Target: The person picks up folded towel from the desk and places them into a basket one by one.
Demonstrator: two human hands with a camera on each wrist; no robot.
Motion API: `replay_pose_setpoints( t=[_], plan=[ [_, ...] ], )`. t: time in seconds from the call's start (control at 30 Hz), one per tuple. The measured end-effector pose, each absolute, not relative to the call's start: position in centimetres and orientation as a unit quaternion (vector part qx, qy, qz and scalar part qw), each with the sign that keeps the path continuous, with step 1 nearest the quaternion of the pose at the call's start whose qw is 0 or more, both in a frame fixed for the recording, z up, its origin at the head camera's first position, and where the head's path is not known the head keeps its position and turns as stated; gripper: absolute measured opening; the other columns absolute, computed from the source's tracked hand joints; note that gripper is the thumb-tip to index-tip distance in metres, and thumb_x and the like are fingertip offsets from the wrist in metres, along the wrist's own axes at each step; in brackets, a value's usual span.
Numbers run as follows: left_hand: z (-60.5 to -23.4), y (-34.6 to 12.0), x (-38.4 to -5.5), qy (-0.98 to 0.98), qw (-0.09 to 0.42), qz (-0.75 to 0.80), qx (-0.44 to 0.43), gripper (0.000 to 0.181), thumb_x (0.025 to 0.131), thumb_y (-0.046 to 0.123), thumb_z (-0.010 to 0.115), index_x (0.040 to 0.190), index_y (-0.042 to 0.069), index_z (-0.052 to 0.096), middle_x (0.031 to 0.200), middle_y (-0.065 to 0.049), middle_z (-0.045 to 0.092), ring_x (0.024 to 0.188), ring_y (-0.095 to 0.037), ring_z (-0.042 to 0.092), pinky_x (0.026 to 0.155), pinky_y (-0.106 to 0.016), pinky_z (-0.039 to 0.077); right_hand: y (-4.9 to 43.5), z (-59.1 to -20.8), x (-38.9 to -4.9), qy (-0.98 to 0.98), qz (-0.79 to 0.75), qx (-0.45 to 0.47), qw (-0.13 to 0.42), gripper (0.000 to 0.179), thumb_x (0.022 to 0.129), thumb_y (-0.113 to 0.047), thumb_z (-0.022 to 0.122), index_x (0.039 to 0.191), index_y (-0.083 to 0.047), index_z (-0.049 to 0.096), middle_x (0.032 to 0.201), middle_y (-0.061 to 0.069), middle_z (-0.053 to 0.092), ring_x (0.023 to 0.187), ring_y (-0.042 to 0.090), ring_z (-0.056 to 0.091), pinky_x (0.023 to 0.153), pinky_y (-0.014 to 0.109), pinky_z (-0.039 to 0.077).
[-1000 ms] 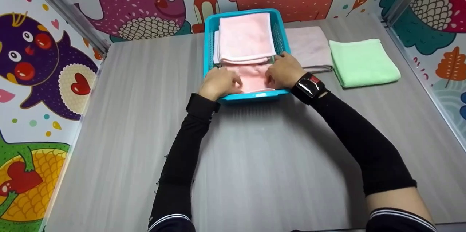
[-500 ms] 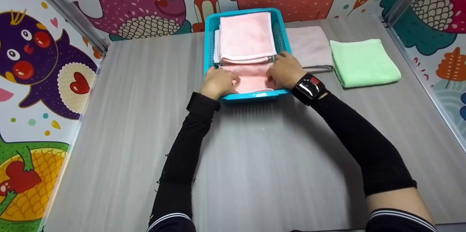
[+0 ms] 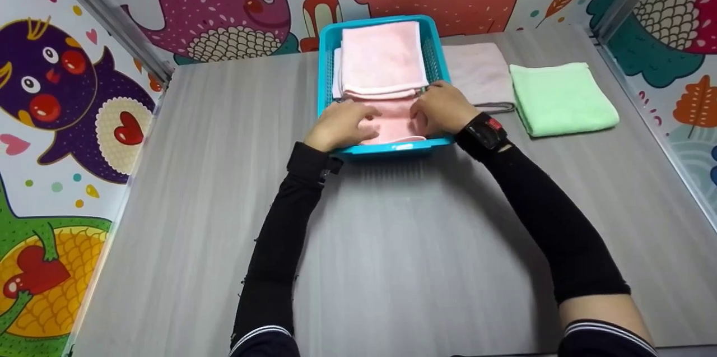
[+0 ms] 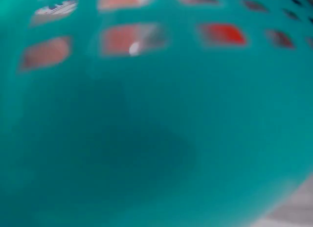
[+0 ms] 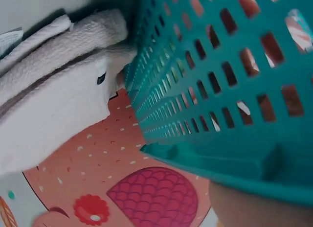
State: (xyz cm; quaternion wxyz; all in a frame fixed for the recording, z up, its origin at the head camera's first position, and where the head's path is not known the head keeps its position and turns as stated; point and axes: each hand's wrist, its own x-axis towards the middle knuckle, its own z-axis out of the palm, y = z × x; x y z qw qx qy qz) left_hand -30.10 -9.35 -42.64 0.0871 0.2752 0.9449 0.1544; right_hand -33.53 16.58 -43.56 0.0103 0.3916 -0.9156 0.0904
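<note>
A teal plastic basket (image 3: 404,147) holds folded pink towels. One pink towel (image 3: 394,116) lies in its near part, in front of a paler pink folded stack (image 3: 382,54). My left hand (image 3: 338,124) reaches over the basket's near left rim, its thumb and fingers spread apart over the near towel. Across from it, my right hand (image 3: 446,109) bends its fingers down at that towel's right edge; I cannot tell whether they pinch the cloth. The basket's perforated wall (image 4: 146,124) fills the left wrist view. In the right wrist view, part of the right hand (image 5: 254,207) shows below the rim.
Right of the basket lies a folded greyish-pink towel (image 3: 479,71), close against it. A folded light green towel (image 3: 563,99) is farther right. Walls with cartoon animals (image 3: 241,4) bound the grey wood-grain table (image 3: 224,121) behind and at both sides.
My left hand's curled fingers have lifted and spread over the near towel. The right hand stays at the towel's right edge. The head view has shifted slightly.
</note>
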Motion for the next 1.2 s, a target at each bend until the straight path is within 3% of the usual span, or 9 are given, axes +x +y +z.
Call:
replay_pose_setpoints(
  t=[0.1,0.2,0.37,0.47,0.63,0.77,0.93,1.2],
  plan=[
    [-41.6,-10.2,-30.0,0.935,0.074,0.202,0.283,0.051,0.101,0.035,0.066,0.146,0.013,0.059,0.141,-0.009,0.065,0.133,-0.029,0.056,0.114,-0.050,0.040,16.9,-42.9,-33.7,-0.912,0.161,0.375,-0.036,0.020,0.083,-0.009,0.081,0.102,-0.002,0.080,0.077,0.012,0.069,0.077,0.028,0.063,0.086,0.046,0.051],
    [-40.7,-11.8,-30.1,0.938,0.039,0.237,0.252,0.054,0.100,0.031,0.068,0.149,0.011,0.055,0.144,-0.012,0.061,0.135,-0.032,0.053,0.115,-0.051,0.040,17.4,-41.8,-33.6,-0.911,0.208,0.351,-0.061,0.030,0.089,-0.014,0.081,0.116,-0.003,0.077,0.085,0.012,0.070,0.079,0.026,0.061,0.074,0.039,0.049],
    [-41.3,-14.6,-31.2,0.944,-0.052,0.294,0.137,0.050,0.099,0.022,0.070,0.143,0.003,0.056,0.140,-0.019,0.056,0.130,-0.035,0.053,0.109,-0.050,0.045,18.7,-40.4,-32.8,-0.914,0.231,0.331,-0.034,0.036,0.093,-0.023,0.080,0.125,-0.008,0.075,0.100,0.013,0.073,0.089,0.028,0.062,0.079,0.039,0.050],
    [-42.8,-15.6,-32.1,0.938,-0.073,0.331,0.079,0.047,0.102,0.024,0.066,0.140,-0.001,0.055,0.133,-0.020,0.056,0.119,-0.034,0.056,0.101,-0.046,0.048,19.6,-40.5,-32.5,-0.916,0.252,0.313,-0.004,0.036,0.093,-0.023,0.080,0.125,-0.009,0.075,0.102,0.013,0.072,0.088,0.026,0.060,0.075,0.038,0.049],
    [-44.6,-16.3,-32.7,0.928,0.004,0.370,0.046,0.057,0.106,0.045,0.055,0.139,-0.001,0.046,0.105,-0.014,0.055,0.088,-0.027,0.052,0.076,-0.038,0.043,20.7,-41.6,-32.3,-0.916,0.290,0.273,0.040,0.031,0.094,-0.017,0.078,0.123,-0.006,0.075,0.090,0.013,0.063,0.080,0.025,0.056,0.070,0.033,0.044],
    [-45.1,-16.6,-32.9,0.911,0.062,0.401,0.071,0.043,0.107,0.044,0.051,0.113,0.003,0.044,0.089,-0.006,0.036,0.077,-0.022,0.038,0.070,-0.034,0.031,21.0,-42.4,-32.2,-0.914,0.297,0.270,0.061,0.030,0.094,-0.015,0.077,0.122,-0.004,0.075,0.089,0.014,0.060,0.074,0.023,0.055,0.068,0.032,0.042],
    [-45.2,-16.2,-33.1,0.898,0.057,0.430,0.076,0.023,0.107,0.026,0.049,0.097,0.009,0.037,0.084,-0.003,0.031,0.073,-0.020,0.035,0.069,-0.033,0.029,21.3,-42.8,-32.2,-0.915,0.300,0.263,0.059,0.030,0.093,-0.013,0.078,0.121,-0.004,0.075,0.090,0.014,0.058,0.074,0.023,0.054,0.067,0.032,0.042],
    [-45.2,-15.8,-33.5,0.896,0.074,0.431,0.072,0.019,0.108,0.022,0.045,0.106,0.004,0.040,0.089,-0.005,0.033,0.078,-0.021,0.037,0.072,-0.033,0.031,22.4,-42.4,-33.1,-0.919,0.311,0.232,0.063,0.033,0.098,-0.022,0.074,0.125,-0.004,0.073,0.095,0.016,0.062,0.081,0.024,0.057,0.072,0.030,0.045]
  ],
)
